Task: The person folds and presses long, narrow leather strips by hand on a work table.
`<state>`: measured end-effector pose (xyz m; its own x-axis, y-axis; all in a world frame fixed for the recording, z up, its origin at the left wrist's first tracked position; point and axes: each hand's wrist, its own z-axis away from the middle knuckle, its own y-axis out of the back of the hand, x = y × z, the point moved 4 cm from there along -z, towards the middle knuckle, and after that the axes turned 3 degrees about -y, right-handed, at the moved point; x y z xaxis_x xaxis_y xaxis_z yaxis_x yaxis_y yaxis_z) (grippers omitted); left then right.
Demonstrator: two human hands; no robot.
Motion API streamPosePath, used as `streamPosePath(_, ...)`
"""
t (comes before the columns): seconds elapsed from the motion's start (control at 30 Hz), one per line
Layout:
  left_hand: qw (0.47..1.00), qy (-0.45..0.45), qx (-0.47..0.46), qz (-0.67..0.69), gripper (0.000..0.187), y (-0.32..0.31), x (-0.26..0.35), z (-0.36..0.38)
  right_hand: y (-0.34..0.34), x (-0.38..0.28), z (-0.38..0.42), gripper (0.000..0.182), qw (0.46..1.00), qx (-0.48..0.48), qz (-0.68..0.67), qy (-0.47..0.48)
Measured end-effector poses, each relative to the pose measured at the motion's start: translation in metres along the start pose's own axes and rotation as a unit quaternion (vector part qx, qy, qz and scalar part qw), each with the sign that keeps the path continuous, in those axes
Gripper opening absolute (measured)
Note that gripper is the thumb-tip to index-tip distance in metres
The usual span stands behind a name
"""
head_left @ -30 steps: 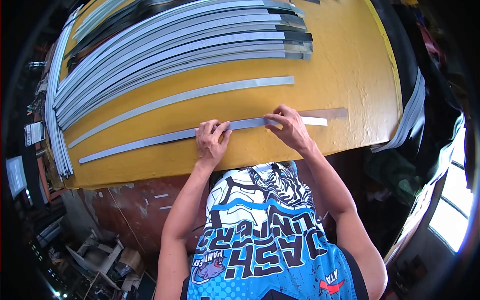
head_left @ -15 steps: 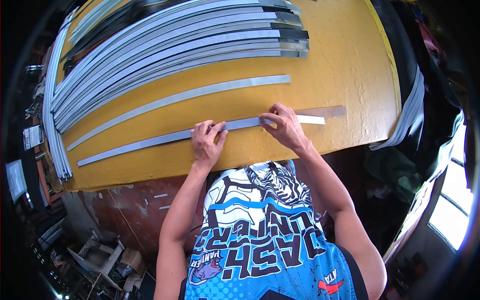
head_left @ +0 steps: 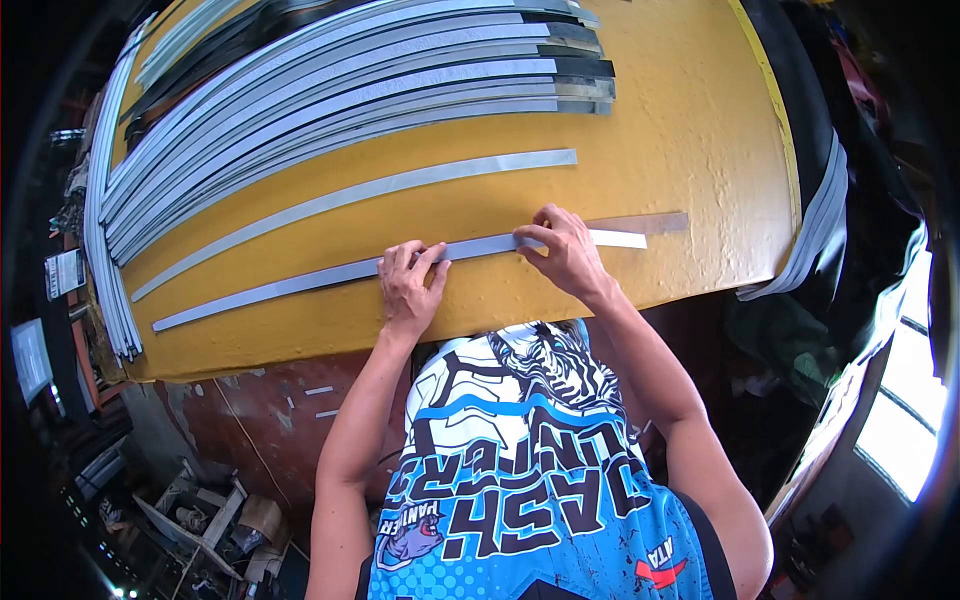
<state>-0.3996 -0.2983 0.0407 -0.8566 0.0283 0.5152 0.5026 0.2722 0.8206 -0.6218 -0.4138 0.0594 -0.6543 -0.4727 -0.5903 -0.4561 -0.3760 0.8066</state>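
A long grey-white strip [head_left: 300,284] lies on the yellow table [head_left: 690,130] near its front edge. My left hand [head_left: 408,285] is closed on the strip's middle, fingertips pressed on its upper edge. Farther right, my right hand [head_left: 562,250] pinches the same strip between thumb and fingers. Past that hand, a white end [head_left: 620,239] sticks out, with a brownish strip [head_left: 655,223] just behind it. Another pale strip [head_left: 360,188] lies separately, farther back. What is directly under my fingertips is partly hidden.
Many grey and white strips [head_left: 330,95] lie stacked across the back left of the table. More strips [head_left: 97,230] hang over its left edge. Dark material [head_left: 815,210] drapes at the right edge. A wooden frame [head_left: 205,520] stands on the floor at lower left.
Both hands stay in nearly the same places on the strip. The whole view has shifted very slightly to the left.
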Motion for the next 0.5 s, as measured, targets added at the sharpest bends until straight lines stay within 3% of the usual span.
streamPosePath(0.3, 0.994, -0.042, 0.019, -0.102, 0.033, -0.001, 0.032, 0.008, -0.001, -0.002, 0.001, 0.023, 0.999, 0.023, 0.016, 0.020)
streamPosePath(0.5, 0.996, -0.089, 0.015, 0.001, 0.029, -0.045, 0.067, -0.007, -0.002, 0.000, 0.001, 0.024, 0.999, 0.030, 0.011, 0.020)
